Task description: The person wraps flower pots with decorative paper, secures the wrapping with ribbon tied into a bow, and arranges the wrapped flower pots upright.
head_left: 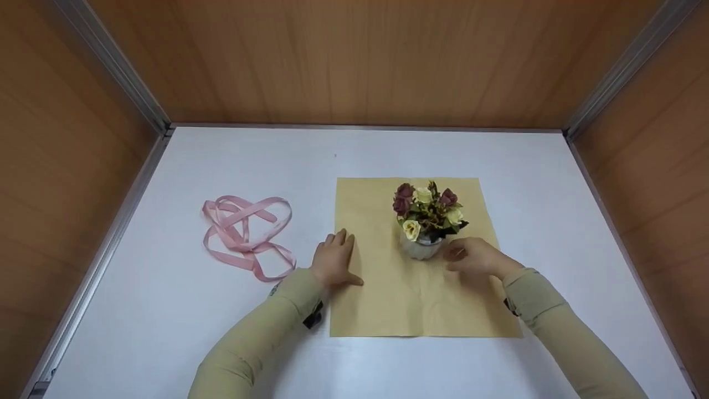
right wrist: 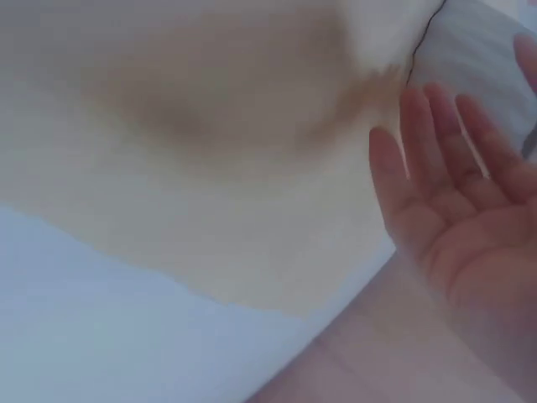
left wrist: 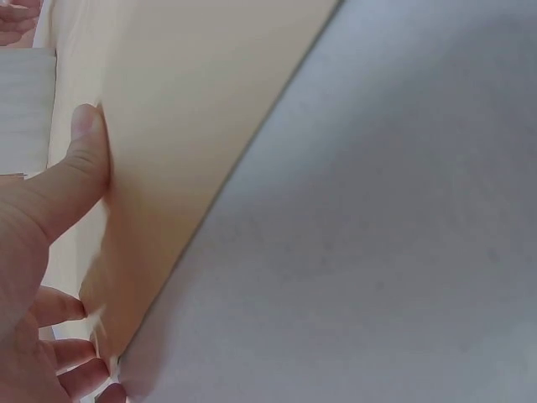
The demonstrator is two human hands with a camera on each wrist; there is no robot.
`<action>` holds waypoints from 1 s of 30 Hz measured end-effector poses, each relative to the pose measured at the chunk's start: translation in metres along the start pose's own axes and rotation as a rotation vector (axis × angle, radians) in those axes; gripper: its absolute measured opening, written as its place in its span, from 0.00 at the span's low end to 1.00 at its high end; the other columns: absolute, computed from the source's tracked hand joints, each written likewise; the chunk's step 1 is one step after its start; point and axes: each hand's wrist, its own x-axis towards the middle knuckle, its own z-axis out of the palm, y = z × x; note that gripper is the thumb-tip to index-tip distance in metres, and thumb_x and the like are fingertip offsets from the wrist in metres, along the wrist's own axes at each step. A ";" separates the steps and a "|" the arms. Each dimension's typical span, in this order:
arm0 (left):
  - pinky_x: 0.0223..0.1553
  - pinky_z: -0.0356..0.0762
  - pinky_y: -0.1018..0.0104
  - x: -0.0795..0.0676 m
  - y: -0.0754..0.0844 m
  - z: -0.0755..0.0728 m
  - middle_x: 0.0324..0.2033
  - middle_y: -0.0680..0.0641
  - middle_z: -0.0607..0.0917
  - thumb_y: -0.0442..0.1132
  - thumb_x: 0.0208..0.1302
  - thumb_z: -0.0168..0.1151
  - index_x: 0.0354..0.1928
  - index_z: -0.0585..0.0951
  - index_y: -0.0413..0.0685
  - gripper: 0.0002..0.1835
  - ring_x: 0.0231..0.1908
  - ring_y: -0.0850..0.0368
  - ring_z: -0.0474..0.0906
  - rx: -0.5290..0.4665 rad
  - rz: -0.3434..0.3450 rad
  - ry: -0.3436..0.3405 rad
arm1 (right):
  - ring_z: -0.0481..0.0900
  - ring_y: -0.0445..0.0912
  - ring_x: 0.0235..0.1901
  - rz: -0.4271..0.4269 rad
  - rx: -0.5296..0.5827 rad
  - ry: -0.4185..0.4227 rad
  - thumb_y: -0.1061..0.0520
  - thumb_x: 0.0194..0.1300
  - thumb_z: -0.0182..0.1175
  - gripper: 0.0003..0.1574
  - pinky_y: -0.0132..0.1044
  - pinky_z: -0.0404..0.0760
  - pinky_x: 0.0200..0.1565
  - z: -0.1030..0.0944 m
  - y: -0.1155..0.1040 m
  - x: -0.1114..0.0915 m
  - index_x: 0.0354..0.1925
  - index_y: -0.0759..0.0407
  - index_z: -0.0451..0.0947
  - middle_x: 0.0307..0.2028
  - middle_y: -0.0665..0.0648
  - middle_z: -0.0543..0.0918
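One pot of flowers [head_left: 425, 219] stands upright on tan paper [head_left: 382, 302], just left of the right hand [head_left: 476, 257], whose loose fingers hold nothing, and farther from the left hand [head_left: 333, 264], spread at the paper's left edge.

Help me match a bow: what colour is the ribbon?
The ribbon is pink; it shows best in the head view.

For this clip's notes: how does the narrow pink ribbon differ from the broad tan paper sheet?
Shape: the narrow pink ribbon is a long strip in loose, crossing loops; the broad tan paper sheet is spread out, four-cornered.
Load: the sheet bears a whitish pot of maroon and cream flowers; no pot stands on the ribbon.
Shared: both lie on the white tabletop.
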 end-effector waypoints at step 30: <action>0.61 0.63 0.43 0.002 -0.002 0.001 0.68 0.34 0.60 0.61 0.38 0.76 0.69 0.61 0.36 0.59 0.65 0.39 0.59 -0.008 -0.006 -0.011 | 0.72 0.50 0.61 -0.550 -1.142 0.086 0.70 0.59 0.56 0.30 0.40 0.82 0.42 0.042 -0.085 0.028 0.60 0.56 0.72 0.61 0.58 0.73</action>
